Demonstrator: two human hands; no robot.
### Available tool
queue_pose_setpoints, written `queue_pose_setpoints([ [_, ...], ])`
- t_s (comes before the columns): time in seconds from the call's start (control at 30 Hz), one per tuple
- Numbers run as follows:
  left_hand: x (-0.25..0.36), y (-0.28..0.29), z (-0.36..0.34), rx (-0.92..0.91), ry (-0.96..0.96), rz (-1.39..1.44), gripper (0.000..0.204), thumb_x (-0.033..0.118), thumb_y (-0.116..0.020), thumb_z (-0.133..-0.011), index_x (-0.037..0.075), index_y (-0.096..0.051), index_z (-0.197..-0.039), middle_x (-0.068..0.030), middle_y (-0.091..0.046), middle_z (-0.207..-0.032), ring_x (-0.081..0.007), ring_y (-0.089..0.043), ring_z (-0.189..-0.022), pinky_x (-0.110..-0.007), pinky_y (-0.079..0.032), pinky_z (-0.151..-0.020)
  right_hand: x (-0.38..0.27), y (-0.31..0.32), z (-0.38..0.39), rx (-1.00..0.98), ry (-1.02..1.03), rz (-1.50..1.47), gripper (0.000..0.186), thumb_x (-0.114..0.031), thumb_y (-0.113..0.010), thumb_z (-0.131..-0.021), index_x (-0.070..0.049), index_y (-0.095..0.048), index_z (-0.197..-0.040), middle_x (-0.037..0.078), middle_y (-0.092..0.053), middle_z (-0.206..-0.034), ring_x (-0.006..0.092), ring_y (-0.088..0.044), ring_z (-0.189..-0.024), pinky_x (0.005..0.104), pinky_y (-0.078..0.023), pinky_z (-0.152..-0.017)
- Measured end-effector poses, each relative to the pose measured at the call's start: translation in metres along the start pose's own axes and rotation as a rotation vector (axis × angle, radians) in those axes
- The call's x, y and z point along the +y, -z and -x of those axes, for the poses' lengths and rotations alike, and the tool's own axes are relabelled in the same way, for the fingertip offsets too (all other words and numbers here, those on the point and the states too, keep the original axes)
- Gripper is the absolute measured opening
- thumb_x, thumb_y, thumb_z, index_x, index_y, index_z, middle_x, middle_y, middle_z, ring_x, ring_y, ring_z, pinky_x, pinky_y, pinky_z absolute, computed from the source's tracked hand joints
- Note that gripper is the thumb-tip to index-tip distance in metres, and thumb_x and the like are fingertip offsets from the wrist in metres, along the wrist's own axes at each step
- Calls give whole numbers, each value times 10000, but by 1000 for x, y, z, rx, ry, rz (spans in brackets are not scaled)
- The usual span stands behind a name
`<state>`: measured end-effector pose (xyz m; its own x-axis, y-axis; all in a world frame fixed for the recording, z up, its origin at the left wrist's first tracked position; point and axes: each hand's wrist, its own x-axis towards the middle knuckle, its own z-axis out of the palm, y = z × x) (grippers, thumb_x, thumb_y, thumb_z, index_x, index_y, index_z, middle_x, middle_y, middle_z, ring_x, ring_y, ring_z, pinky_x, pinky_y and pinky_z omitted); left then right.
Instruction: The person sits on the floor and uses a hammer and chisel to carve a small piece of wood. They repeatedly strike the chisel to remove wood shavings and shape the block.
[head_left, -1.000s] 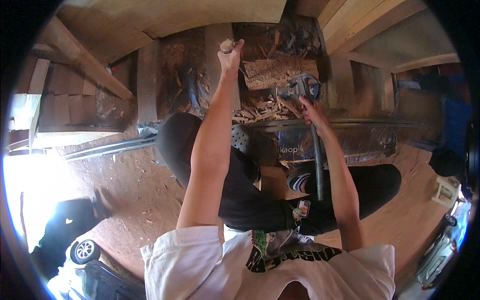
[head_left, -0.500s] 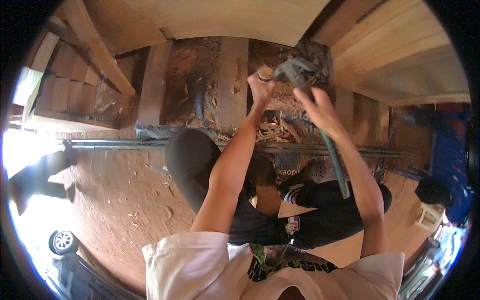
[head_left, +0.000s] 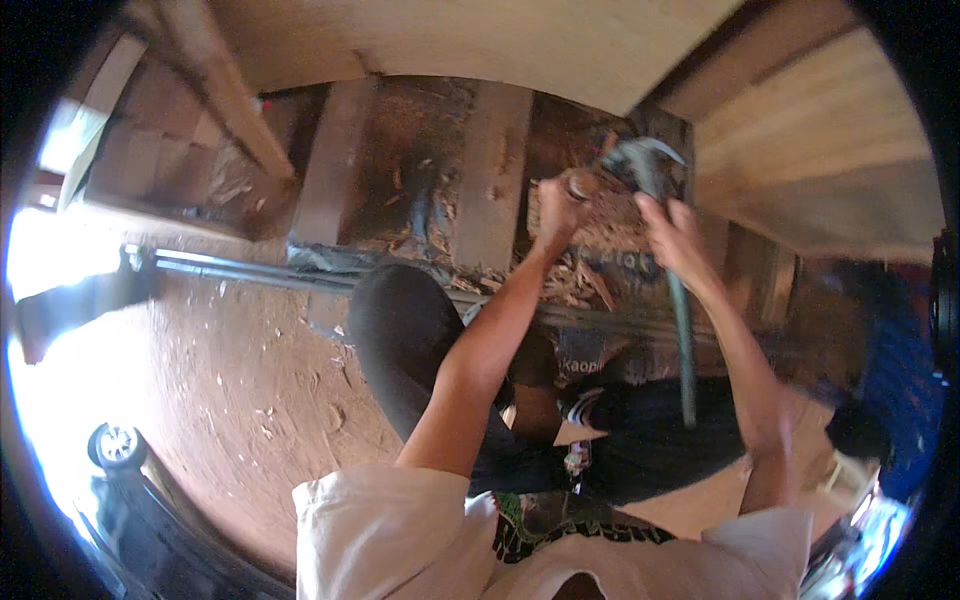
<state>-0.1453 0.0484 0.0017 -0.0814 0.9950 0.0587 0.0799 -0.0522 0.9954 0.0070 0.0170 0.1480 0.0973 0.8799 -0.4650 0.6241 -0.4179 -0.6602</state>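
Note:
My left hand point(head_left: 560, 215) is closed around an upright object with a round, pale brown end point(head_left: 583, 186), probably wooden; the rest of it is hidden. My right hand point(head_left: 672, 235) grips a long dark hammer-like tool point(head_left: 682, 350), whose curved metal head point(head_left: 635, 160) is just above and right of the left hand's object; whether they touch I cannot tell. Below both hands lie a broken, crumbly board point(head_left: 625, 222) and splintered wood point(head_left: 590, 285), between flat timber strips point(head_left: 490, 170). Both hands and the tool are blurred.
Plywood panels point(head_left: 480, 35) and wooden framing point(head_left: 810, 130) surround the work. My bent legs point(head_left: 395, 330) are crossed below, beside a metal rail point(head_left: 230, 262). Also in view are a dark car point(head_left: 140, 520), a blue object point(head_left: 890, 350) and a small wooden stool point(head_left: 845, 475).
My left hand has moved right, close to the tool's head. My right hand has shifted right with the tool, whose head has risen. The whole view has also shifted.

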Motion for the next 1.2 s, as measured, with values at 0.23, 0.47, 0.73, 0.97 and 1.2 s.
queue_pose_setpoints([
  [0.23, -5, -1, 0, 8, 31, -125, 266, 29, -685, -635, -34, -666, -893, -187, -686, -776, -229, -699, -743, -352, -528, -693, 13, 38, 17, 112, 146, -411, 477, -513, -536, -940, -43, -572, -864, 9, -571, -680, 135, -477, -454, 322, -390, -440],
  [0.47, -30, -4, -1, 113, -171, -76, 106, 44, -674, -667, 5, -598, -730, -41, -581, -637, -103, -530, -623, -309, -465, -605, 3, -17, 3, 193, 433, 170, 433, -497, -536, -953, -83, -510, -829, -53, -413, -616, 7, -381, -511, 199, -294, -422],
  [0.73, -35, -5, 2, 116, -122, -87, 139, 59, -682, -725, -41, -644, -815, -93, -643, -674, -132, -610, -648, -327, -498, -619, -27, 20, 24, 279, 504, -133, 421, -429, -570, -945, -8, -580, -934, 75, -565, -673, 194, -533, -570, 350, -431, -544],
  [0.97, -39, 2, 10, 78, -189, -32, 123, 63, -690, -736, -23, -649, -815, -76, -646, -691, -89, -530, -645, -329, -476, -602, 7, -11, 4, 106, 312, 232, 466, -470, -575, -935, -4, -571, -938, 0, -524, -683, 133, -505, -558, 301, -438, -529],
  [1.2, -41, -4, 8, 142, -36, 59, 114, 78, -673, -751, -21, -646, -802, -56, -627, -691, -100, -558, -656, -334, -479, -614, -28, 19, 42, 416, 591, -302, 474, -495, -518, -962, -83, -549, -729, -42, -490, -596, 69, -432, -451, 271, -322, -395],
])
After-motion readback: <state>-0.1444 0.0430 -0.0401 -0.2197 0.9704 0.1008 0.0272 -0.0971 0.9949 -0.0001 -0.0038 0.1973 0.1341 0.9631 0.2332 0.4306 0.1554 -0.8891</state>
